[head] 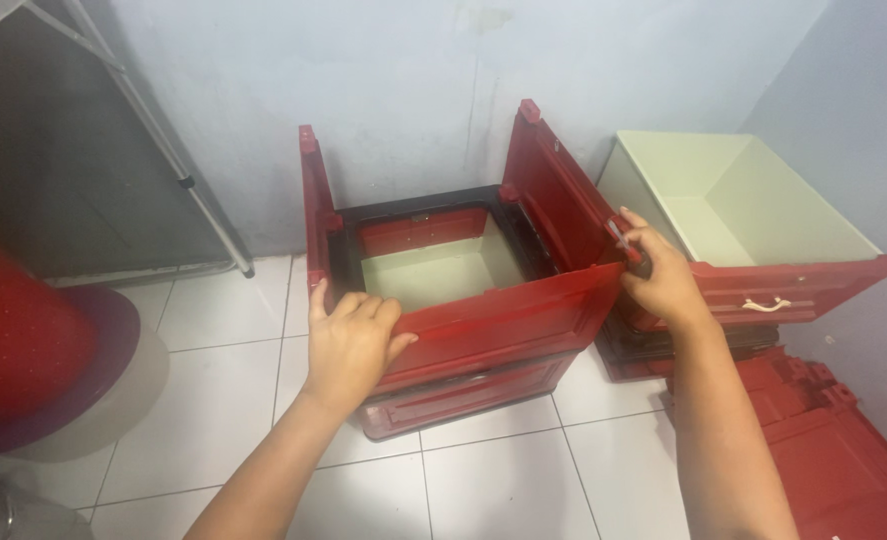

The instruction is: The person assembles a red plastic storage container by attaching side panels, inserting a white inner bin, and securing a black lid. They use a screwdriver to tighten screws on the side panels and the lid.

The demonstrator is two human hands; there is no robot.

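Left hand [351,345]: palm down, fingers curled forward, thumb out to its right, forearm bare.
Right hand [663,275]: reaching forward, fingers pinched at its far-left tip.

White tiled floor [483,480]: red plastic cabinet frame [463,395] centre, cream drawer with red front [753,225] on red panels [833,440] right, red round tub [23,350] left.

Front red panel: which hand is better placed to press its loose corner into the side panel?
Right hand, probably: it already pinches the front panel where it meets the right side panel.
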